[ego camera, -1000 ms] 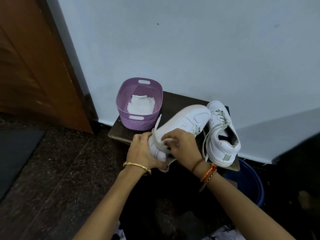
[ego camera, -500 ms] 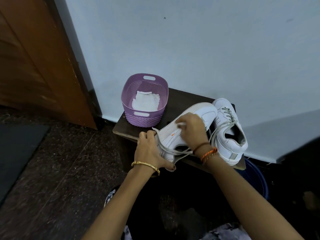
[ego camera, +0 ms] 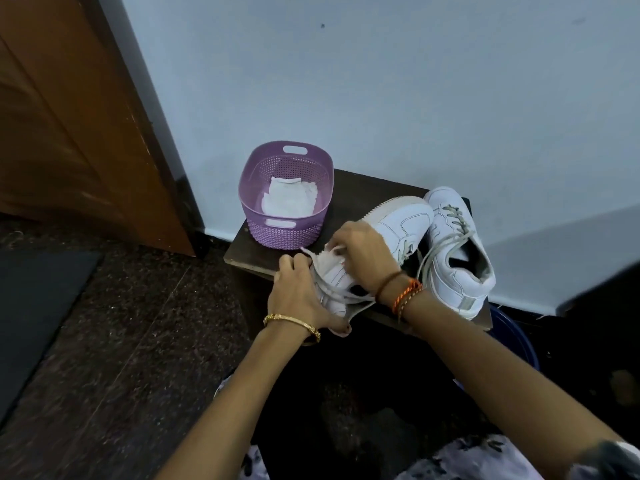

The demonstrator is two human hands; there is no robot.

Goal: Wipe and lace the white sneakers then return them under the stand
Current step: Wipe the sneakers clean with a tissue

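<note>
The near sneaker (ego camera: 391,237) lies tilted on the table (ego camera: 363,188), toe away; left hand (ego camera: 298,292) grips its heel end, right hand (ego camera: 363,251) pinches the lace (ego camera: 341,296) (other sneaker (ego camera: 453,258) beside).

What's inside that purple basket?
A crumpled white cloth lies on the bottom of the purple basket. Nothing else shows, though whatever might be beneath the cloth is covered.

Gold bangle (ego camera: 292,323) on left wrist, orange threads (ego camera: 406,296) on right.
</note>
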